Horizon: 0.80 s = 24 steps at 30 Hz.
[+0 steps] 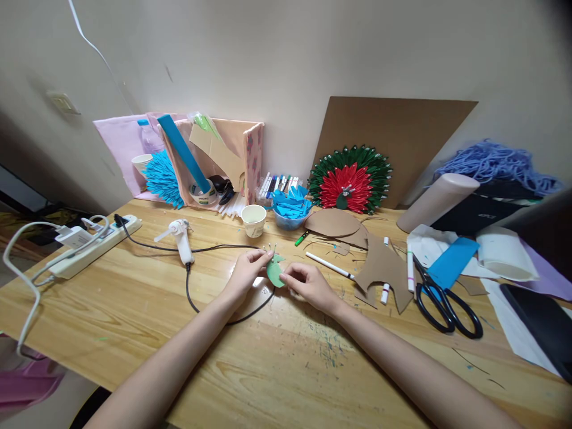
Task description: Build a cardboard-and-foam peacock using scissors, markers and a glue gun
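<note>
A small green cutout (275,273) with a curved edge is held between my two hands above the middle of the table. My left hand (248,269) pinches its upper left side, where a few thin pale-tipped stalks stick up. On its lower right edge, the fingertips of my right hand (310,285) are closed. A black cable passes beneath the hands. Left of them lies a white glue gun (181,241). Behind the hands stand a paper cup (254,221) and a bowl of blue strips (291,207).
Black-handled scissors (447,307), cardboard pieces (384,268) and markers lie on the right. A red and green fan-shaped craft (351,180) leans at the back. A power strip (96,247) sits at the left; a dark phone (538,328) lies at the right edge.
</note>
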Tool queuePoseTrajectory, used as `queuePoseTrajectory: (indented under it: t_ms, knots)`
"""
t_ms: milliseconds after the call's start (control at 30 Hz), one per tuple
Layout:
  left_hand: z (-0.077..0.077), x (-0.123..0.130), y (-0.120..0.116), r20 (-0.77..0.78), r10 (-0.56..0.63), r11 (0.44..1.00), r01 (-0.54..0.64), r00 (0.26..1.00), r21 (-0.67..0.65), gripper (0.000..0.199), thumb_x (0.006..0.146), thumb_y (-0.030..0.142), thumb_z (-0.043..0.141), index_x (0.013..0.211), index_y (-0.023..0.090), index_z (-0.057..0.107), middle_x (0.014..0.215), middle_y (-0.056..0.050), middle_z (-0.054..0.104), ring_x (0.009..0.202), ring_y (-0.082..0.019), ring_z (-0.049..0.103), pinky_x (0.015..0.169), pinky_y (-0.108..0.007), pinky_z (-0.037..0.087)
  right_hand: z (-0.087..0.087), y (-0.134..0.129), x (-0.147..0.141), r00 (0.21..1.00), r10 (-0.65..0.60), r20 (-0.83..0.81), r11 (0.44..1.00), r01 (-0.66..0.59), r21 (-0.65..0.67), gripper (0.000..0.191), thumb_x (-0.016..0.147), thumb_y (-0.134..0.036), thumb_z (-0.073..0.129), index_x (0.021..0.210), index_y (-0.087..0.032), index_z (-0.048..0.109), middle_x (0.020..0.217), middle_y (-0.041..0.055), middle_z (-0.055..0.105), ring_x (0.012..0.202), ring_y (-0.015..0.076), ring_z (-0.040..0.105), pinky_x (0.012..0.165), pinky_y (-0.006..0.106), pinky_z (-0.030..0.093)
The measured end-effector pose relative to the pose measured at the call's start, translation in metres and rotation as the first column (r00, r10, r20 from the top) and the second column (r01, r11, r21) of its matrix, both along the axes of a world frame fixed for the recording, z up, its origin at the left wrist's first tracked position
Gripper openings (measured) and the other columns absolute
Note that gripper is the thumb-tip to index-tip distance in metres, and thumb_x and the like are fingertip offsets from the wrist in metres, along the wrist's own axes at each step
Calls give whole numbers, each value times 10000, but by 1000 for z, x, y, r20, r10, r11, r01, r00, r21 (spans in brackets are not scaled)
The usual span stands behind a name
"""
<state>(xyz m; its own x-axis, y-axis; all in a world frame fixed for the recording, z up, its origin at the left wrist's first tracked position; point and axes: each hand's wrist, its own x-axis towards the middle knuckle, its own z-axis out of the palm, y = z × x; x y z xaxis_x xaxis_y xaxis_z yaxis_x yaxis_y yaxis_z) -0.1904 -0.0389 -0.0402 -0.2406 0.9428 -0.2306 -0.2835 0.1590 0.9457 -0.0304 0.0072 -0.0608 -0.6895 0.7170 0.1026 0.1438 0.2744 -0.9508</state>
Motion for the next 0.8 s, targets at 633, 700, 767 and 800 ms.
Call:
queuePoseTrajectory:
  t_ms: [633, 700, 767, 800]
  knots:
    - [-2, -2, -1, -43, -1, 1000, 0, 999, -25, 366, 592, 434, 749, 738, 107, 674, 686, -50, 672, 593, -143, 615, 608, -259, 500, -1, 1, 0, 998, -59, 16, 998, 59, -18, 268, 809, -386, 557, 666, -161, 587, 587, -3, 563, 525, 112, 480, 506, 230, 359]
    - [-3, -3, -1, -71, 25, 999, -27, 997, -25, 373, 578, 426, 760, 747, 103, 679, 707, -62, 680, 616, -150, 622, 615, -259, 503, -1, 1, 0, 998, -58, 23, 998, 58, -21, 269, 812, -388, 555, 670, -162, 587, 578, -8, 559, 511, 107, 472, 497, 227, 351]
    - [-4, -5, -1, -101, 49, 998, -51, 994, -21, 380, 565, 416, 772, 756, 100, 682, 717, -70, 683, 625, -152, 622, 606, -253, 504, -2, 1, -1, 998, -58, 23, 998, 59, -19, 271, 813, -391, 554, 668, -164, 585, 561, -16, 546, 497, 102, 463, 489, 224, 346]
    - [-4, -6, -1, -113, 56, 998, -59, 992, -18, 380, 560, 409, 776, 760, 99, 682, 715, -72, 682, 624, -151, 621, 597, -251, 504, -2, 1, -1, 998, -59, 21, 998, 59, -16, 272, 813, -392, 556, 665, -165, 584, 559, -18, 541, 495, 101, 462, 489, 223, 347]
